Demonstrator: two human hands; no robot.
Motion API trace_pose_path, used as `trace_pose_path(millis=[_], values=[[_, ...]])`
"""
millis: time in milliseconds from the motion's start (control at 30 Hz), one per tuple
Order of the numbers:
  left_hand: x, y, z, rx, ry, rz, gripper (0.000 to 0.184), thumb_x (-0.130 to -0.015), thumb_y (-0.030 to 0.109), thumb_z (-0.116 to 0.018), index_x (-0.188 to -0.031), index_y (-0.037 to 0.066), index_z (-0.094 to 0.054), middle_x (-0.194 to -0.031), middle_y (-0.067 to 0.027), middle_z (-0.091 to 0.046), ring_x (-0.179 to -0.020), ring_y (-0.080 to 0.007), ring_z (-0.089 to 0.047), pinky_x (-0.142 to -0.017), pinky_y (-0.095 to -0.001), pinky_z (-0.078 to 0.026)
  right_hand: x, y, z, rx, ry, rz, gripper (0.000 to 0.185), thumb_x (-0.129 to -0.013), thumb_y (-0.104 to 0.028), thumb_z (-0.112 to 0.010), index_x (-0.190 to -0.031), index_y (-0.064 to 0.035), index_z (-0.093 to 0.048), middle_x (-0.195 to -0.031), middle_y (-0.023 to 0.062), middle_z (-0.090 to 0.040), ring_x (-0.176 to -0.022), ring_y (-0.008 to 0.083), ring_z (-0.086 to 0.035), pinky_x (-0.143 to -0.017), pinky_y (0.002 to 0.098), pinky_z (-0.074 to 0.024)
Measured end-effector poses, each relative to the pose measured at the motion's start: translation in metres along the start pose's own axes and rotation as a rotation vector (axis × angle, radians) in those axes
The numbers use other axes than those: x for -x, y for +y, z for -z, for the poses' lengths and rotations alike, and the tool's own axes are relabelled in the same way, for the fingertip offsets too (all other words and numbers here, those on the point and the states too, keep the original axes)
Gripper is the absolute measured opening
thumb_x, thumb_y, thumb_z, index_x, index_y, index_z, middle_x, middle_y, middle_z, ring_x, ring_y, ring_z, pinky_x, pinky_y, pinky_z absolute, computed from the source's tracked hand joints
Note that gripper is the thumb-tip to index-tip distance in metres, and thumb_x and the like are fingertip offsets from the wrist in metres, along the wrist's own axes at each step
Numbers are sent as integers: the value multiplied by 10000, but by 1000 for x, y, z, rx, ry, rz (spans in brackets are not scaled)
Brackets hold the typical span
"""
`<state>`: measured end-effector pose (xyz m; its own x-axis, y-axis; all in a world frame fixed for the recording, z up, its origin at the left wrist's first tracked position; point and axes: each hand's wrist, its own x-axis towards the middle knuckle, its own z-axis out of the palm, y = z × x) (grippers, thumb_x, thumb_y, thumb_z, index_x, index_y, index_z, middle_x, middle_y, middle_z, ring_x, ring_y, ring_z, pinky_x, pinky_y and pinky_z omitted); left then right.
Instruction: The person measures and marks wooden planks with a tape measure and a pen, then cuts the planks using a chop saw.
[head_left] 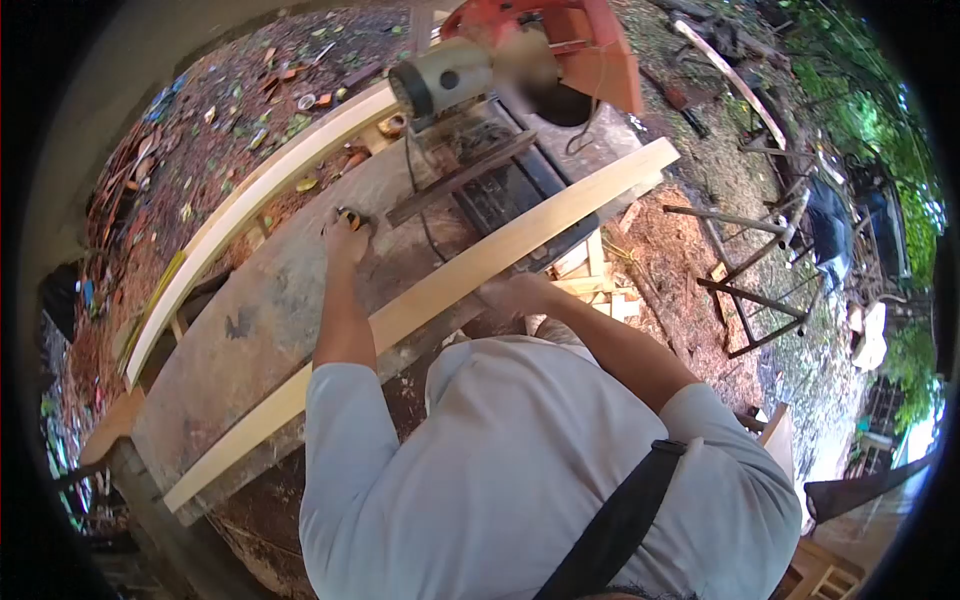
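A long, pale wooden plank (440, 298) lies slantwise across the worktable (270, 290) in front of my body. Beyond it, my left hand (347, 243) is closed around a small black and yellow tape measure (349, 217), partly covered by the fingers. My right hand (515, 293) is at the plank's near edge; its fingers are smeared and partly hidden, so their grip does not show. Ahead of both hands sits a power saw with a beige motor housing (455, 80), a red-orange body (600, 60) and a dark base (520, 190).
Another long pale board (260, 190) runs along the table's far side. A loose cord (420, 215) trails over the tabletop. Metal trestles (750, 270) stand at right above sawdust, and offcuts (600, 275) lie by the table. Debris covers the ground beyond.
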<state>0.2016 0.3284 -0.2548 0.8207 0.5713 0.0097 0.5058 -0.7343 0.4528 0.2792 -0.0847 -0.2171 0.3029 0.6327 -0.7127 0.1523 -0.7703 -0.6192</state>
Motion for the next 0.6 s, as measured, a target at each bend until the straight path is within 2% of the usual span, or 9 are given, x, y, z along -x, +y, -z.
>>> trace_pose_path(millis=[33, 167, 233, 267, 367, 433, 500, 533, 600], values=[[-10, 14, -2, -218, -56, 4, 559, -820, 417, -713, -1154, -31, -692, -1388, -275, -541, -1294, -399, -521, -1070, -466, -430, 14, -2, 2, -4, 17, -7, 303, -949, -287, -612, -1077, -18, -664, -849, 85, -734, -755, 199, -701, -688, 350, -563], [-12, 49, 5, -178, -252, 104, 587, -835, 449, -667, -1182, -24, -680, -1255, -309, -620, -1292, -402, -528, -1069, -468, -438, 43, 32, 18, -259, -138, 152, 392, -917, -312, -639, -1163, -7, -642, -917, 82, -733, -842, 215, -708, -730, 366, -571], [-8, 21, -24, -227, -151, 242, 594, -843, 443, -659, -1161, -58, -672, -1083, -320, -679, -1165, -411, -616, -983, -463, -501, 79, 17, 35, -141, -44, 59, 260, -814, -214, -662, -934, 2, -742, -866, 101, -719, -823, 210, -682, -757, 353, -541], [1, 23, -18, -234, -139, 246, 594, -843, 443, -659, -1161, -58, -672, -1083, -320, -679, -1165, -411, -616, -983, -463, -501, 84, 20, 42, -187, -16, 86, 274, -821, -220, -690, -974, 5, -721, -875, 96, -700, -819, 197, -661, -786, 366, -534], [54, 39, 12, 467, -176, 547, 483, -886, 410, -664, -1031, -51, -677, -855, -183, -700, -793, -264, -682, -708, -396, -553, 87, 11, 55, -275, 70, 234, 313, -872, -234, -707, -1074, 4, -692, -980, 117, -695, -912, 187, -653, -837, 367, -526], [115, 80, 30, 757, -73, 527, 412, -939, 404, -646, -952, -7, -665, -819, -87, -646, -707, -180, -630, -614, -346, -526, 70, 5, 54, -338, -92, 269, 396, -902, -238, -728, -1198, 2, -622, -1051, 125, -681, -1020, 204, -633, -904, 378, -509], [169, 130, 29, 1261, -87, 513, 336, -990, 368, -610, -972, 34, -641, -824, -62, -629, -697, -169, -618, -589, -316, -516, 75, -38, 50, -419, -45, 493, 521, -864, -220, -772, -1284, -6, -550, -1223, 151, -627, -1149, 212, -600, -948, 363, -501], [186, 175, 39, 1378, -64, 530, 307, -1005, 355, -594, -985, 49, -612, -872, -60, -633, -694, -169, -616, -581, -309, -515, 66, -43, 39, -431, 5, 594, 704, -820, -291, -828, -1361, -2, -482, -1309, 163, -569, -1208, 235, -559, -1012, 353, -456], [209, 206, 33, 1588, -85, 623, 203, -1022, 283, -574, -1001, 83, -550, -966, -77, -632, -790, -183, -628, -629, -333, -542, 54, -65, 34, -305, -41, 662, 737, -804, -311, -840, -1365, 1, -478, -1304, 171, -564, -1202, 241, -556, -1012, 355, -455]])
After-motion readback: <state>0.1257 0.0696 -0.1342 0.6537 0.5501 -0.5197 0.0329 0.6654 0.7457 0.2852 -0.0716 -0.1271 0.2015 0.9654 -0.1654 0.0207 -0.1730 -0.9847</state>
